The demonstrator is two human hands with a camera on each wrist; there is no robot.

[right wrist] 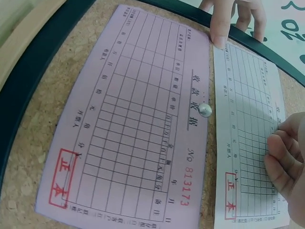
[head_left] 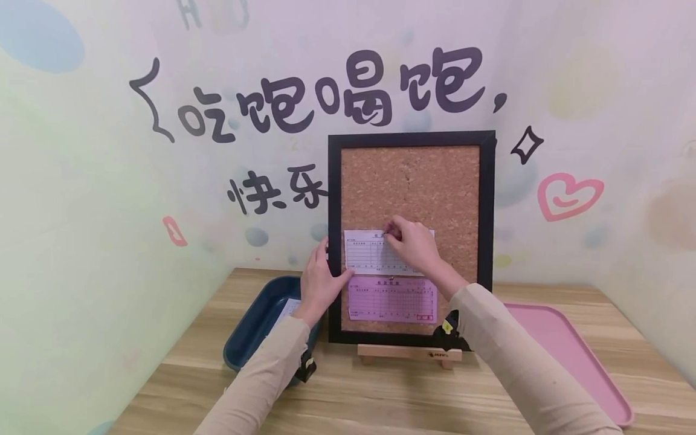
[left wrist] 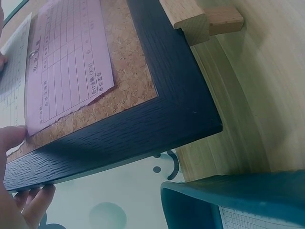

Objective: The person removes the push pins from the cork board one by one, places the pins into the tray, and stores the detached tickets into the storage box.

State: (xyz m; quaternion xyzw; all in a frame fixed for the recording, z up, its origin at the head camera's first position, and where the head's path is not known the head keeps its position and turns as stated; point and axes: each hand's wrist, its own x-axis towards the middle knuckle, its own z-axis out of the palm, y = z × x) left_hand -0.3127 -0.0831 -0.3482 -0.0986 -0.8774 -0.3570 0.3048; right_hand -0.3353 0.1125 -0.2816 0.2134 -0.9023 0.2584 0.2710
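Note:
A black-framed corkboard (head_left: pixel 410 187) stands upright. My left hand (head_left: pixel 321 283) grips its left edge, fingers behind the frame, thumb on the lower left corner of a white receipt slip (head_left: pixel 359 251). With bent fingers, my right hand (head_left: pixel 412 243) pinches what looks like a small pin, mostly hidden by the fingertips, at the slip's top middle. Directly below lies a pink receipt slip (right wrist: pixel 124 119), fixed at its top edge by a round-headed pushpin (right wrist: pixel 205 110). In the left wrist view, the thumb (left wrist: pixel 12 137) presses beside the pink slip's corner.
A small wooden easel (head_left: pixel 408 352) supports the board on the wood-grain table (head_left: pixel 380 405). To the left sits a dark blue tray (head_left: pixel 239 326) with white paper slips (head_left: pixel 284 314) in it. A pink tray (head_left: pixel 565 356) lies to the right. Behind is a printed wall cloth (head_left: pixel 625 121).

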